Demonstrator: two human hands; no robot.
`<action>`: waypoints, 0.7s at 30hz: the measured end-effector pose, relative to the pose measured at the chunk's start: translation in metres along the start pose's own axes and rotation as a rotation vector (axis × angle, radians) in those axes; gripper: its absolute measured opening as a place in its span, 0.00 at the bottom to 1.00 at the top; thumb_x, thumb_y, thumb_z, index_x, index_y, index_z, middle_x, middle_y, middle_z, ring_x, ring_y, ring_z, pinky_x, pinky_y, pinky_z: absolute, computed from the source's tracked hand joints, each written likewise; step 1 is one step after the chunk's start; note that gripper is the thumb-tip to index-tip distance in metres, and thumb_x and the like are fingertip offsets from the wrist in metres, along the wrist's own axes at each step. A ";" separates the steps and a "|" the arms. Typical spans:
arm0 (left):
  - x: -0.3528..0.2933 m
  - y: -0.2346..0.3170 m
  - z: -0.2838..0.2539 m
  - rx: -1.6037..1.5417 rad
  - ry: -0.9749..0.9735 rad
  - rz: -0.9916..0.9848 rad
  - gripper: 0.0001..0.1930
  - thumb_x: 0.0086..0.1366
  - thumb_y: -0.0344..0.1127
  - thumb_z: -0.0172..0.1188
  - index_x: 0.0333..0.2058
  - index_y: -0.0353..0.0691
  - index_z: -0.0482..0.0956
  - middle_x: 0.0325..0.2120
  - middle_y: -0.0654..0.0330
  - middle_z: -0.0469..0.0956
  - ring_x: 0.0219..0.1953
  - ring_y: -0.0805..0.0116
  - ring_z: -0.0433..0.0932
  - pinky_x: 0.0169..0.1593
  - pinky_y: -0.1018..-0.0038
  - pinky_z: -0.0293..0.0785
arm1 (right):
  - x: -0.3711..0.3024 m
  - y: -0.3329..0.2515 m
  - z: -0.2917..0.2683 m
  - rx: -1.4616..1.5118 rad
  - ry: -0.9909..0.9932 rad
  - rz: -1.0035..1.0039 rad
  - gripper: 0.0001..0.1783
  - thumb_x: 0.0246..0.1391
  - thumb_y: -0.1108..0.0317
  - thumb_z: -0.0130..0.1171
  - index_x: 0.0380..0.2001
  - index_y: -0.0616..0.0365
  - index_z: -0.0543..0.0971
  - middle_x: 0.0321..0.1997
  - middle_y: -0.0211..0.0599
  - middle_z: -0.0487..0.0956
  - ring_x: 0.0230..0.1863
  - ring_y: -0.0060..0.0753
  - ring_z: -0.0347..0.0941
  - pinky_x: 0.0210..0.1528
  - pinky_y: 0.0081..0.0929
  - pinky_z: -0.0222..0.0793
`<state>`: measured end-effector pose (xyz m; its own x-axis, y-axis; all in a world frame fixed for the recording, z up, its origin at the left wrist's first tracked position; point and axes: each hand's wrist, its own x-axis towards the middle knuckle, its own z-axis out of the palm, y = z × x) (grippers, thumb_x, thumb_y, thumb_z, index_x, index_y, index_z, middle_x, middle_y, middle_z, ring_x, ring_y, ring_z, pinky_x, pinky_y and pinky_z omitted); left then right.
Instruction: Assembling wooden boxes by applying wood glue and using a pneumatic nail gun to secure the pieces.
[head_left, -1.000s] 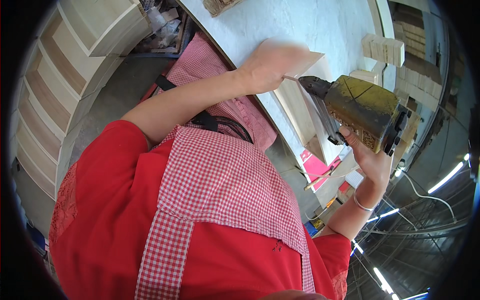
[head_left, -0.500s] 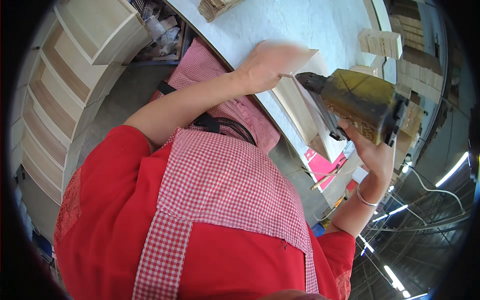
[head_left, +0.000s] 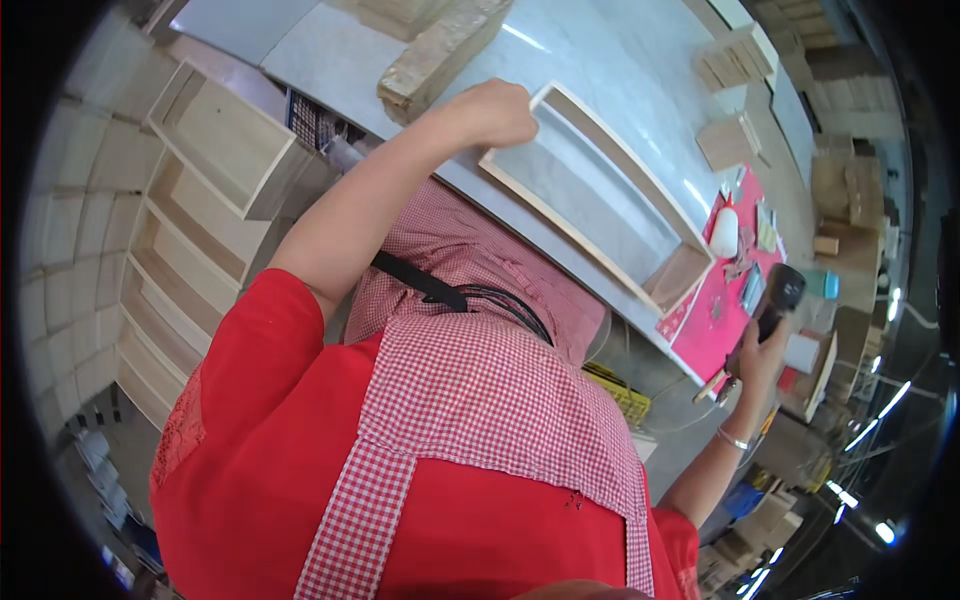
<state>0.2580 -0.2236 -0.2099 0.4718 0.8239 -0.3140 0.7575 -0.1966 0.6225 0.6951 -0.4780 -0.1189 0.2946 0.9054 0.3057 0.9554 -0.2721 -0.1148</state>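
A rectangular open wooden frame [head_left: 575,228] lies on the pale tabletop [head_left: 640,120], its inside showing the table surface through it. My left hand [head_left: 500,112] is closed on the frame's far left corner. Off beyond the frame's right end, my right hand [head_left: 762,352] grips a nail gun [head_left: 783,295], of which mainly a dark rounded end shows. The tool is apart from the frame, over the pink sheet [head_left: 705,335] at the table's right end.
A white bottle [head_left: 725,232] and small items lie on the pink sheet. Wood blocks [head_left: 440,60] and stacked boards [head_left: 735,60] sit farther back. Stacked wooden drawers [head_left: 225,140] stand left of the table. A yellow crate [head_left: 617,395] is below the table edge.
My right hand has carried the nail gun away from the frame, to the right. The frame, tilted up before, now lies flat, with my left hand at its corner. The view has shifted.
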 end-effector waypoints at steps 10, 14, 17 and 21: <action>0.036 -0.001 -0.003 -0.072 -0.081 -0.154 0.26 0.57 0.40 0.50 0.41 0.16 0.77 0.34 0.39 0.81 0.33 0.50 0.84 0.36 0.61 0.81 | -0.057 0.080 0.118 -0.275 -0.070 0.398 0.34 0.53 0.70 0.55 0.64 0.60 0.64 0.46 0.61 0.78 0.48 0.61 0.76 0.49 0.50 0.71; 0.039 -0.010 -0.005 -0.011 -0.120 -0.136 0.29 0.61 0.47 0.52 0.43 0.19 0.77 0.36 0.40 0.81 0.32 0.53 0.84 0.35 0.63 0.80 | -0.062 0.065 0.131 -0.343 -0.077 0.408 0.33 0.53 0.68 0.59 0.63 0.60 0.66 0.43 0.56 0.78 0.48 0.59 0.75 0.46 0.49 0.72; 0.025 0.004 -0.011 -0.048 -0.162 -0.175 0.34 0.64 0.55 0.52 0.44 0.20 0.77 0.39 0.43 0.81 0.36 0.56 0.83 0.39 0.65 0.79 | -0.068 0.059 0.134 -0.377 -0.018 0.352 0.31 0.54 0.66 0.60 0.61 0.60 0.68 0.44 0.53 0.79 0.48 0.56 0.75 0.48 0.46 0.72; 0.002 -0.025 -0.002 -0.421 -0.070 -0.173 0.42 0.67 0.68 0.46 0.49 0.24 0.76 0.45 0.49 0.80 0.44 0.62 0.80 0.49 0.68 0.75 | -0.071 0.035 0.134 -0.124 0.174 0.263 0.24 0.60 0.63 0.57 0.56 0.63 0.73 0.48 0.51 0.79 0.49 0.48 0.77 0.51 0.37 0.71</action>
<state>0.2387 -0.2158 -0.2245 0.3947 0.7848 -0.4779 0.5854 0.1861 0.7891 0.7049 -0.5083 -0.2711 0.5203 0.7324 0.4392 0.8383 -0.5363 -0.0986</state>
